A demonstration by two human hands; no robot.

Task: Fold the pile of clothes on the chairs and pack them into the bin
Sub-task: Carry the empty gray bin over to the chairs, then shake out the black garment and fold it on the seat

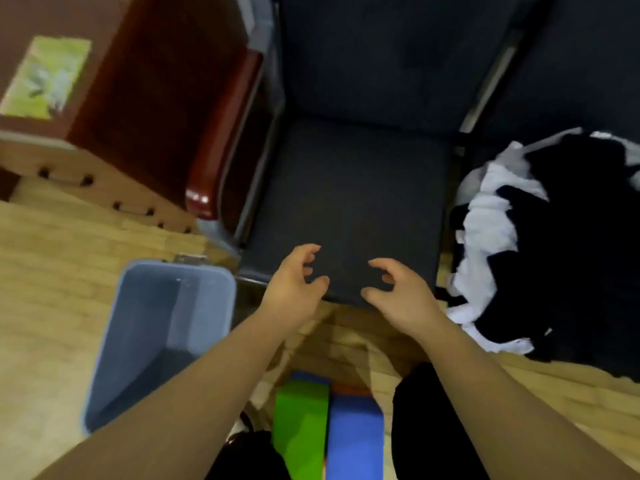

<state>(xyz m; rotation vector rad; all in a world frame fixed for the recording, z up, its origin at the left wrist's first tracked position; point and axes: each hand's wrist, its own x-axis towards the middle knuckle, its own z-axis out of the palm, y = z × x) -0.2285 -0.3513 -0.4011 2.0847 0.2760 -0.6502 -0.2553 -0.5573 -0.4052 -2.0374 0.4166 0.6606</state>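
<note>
Left hand (294,284) and right hand (398,294) hover side by side over the front edge of the dark chair seat (346,202). Fingers on both are loosely curled with thumbs apart, and neither holds anything. Contact with the upholstery cannot be confirmed, as the frame is blurred. The pile of clothes (540,244), black and white and unfolded, lies on the neighbouring chair (588,64) to the right, partly hanging over its front. The bin (138,341), blue-grey, stands on the wooden floor (52,271) left of the seat. A green block (301,420) and a blue block (353,438) lie between the forearms.
</note>
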